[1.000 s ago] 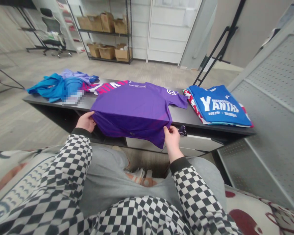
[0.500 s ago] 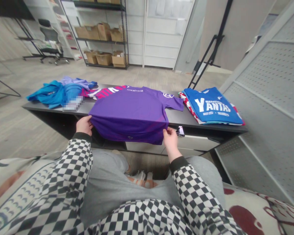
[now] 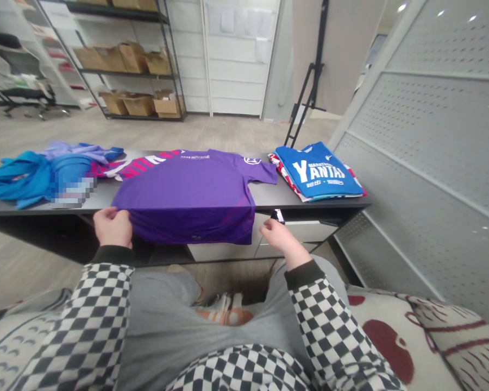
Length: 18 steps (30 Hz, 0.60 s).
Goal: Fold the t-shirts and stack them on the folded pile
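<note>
A shirt point(image 3: 183, 187) overhangs the near edge of the tabletop point(image 3: 264, 192). The left hand point(image 3: 113, 228) curls at its side, grip unclear to me; the right hand point(image 3: 280, 237), fingers loosely parted, holds nothing.

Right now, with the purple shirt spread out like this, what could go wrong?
Its lower part hangs over the front edge of the cabinet, and the right hand is clear of the purple shirt; whether the left hand grips it is unclear. A snag could drag it off.

The small phone-like object sits close beyond the right fingers, so a careless sweep might knock it.
</note>
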{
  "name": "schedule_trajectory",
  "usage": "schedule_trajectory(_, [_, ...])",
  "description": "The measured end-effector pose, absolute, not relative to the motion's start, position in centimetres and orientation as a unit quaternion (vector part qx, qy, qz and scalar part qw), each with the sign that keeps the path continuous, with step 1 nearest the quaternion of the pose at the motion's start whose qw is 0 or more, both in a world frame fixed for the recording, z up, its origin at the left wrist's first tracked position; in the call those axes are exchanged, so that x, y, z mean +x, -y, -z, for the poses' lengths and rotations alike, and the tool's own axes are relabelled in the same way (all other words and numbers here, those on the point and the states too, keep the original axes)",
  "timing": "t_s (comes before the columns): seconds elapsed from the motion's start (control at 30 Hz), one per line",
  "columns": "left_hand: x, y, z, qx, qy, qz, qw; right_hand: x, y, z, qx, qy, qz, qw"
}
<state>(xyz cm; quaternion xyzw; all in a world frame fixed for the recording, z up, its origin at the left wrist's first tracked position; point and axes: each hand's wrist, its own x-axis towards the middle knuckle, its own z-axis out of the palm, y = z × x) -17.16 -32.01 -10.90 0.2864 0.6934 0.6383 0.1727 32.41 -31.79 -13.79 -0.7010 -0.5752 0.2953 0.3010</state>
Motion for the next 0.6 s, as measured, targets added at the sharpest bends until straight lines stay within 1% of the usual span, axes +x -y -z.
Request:
schedule_trajectory(0.07, [-14.1,32.4,10.2,0.326,-0.709,-0.622,0.067,33.3,32.0,12.8,-0.694,0.587,-0.309,0.281])
schedule_trajectory(0.1, [-12.4,32.7,10.0,0.367,-0.702,-0.610,0.030,33.6,32.0,12.4,-0.690,0.592,-0.314,0.274])
schedule_trajectory(0.17, [-8.5,33.8,10.0,0.462,-0.663,-0.589,0.016,34.3,31.6,11.2,-0.686,0.596,-0.321,0.267])
schedule_trajectory(0.23, [-4.3,35.2,10.7,0.538,-0.618,-0.570,0.055,35.3,30.5,9.5,-0.692,0.578,-0.317,0.293])
schedule_trajectory(0.3, [0.1,36.8,11.9,0.599,-0.584,-0.531,0.136,36.5,28.3,7.4,-0.705,0.554,-0.286,0.338])
schedule_trajectory(0.37, [4.3,38.4,13.4,0.643,-0.561,-0.466,0.234,37.5,25.2,5.1,-0.719,0.550,-0.223,0.361])
schedule_trajectory(0.43, [7.8,39.6,14.7,0.679,-0.545,-0.378,0.314,38.1,21.6,3.0,-0.735,0.572,-0.151,0.331])
schedule_trajectory(0.47, [9.2,40.1,15.2,0.697,-0.541,-0.331,0.335,38.1,19.7,2.1,-0.742,0.583,-0.123,0.307])
schedule_trajectory(0.53, [11.0,40.5,15.9,0.730,-0.546,-0.240,0.333,37.6,16.0,1.0,-0.749,0.600,-0.094,0.267])
schedule_trajectory(0.6, [11.7,40.6,16.3,0.759,-0.552,-0.167,0.303,36.7,12.8,0.6,-0.746,0.614,-0.081,0.245])
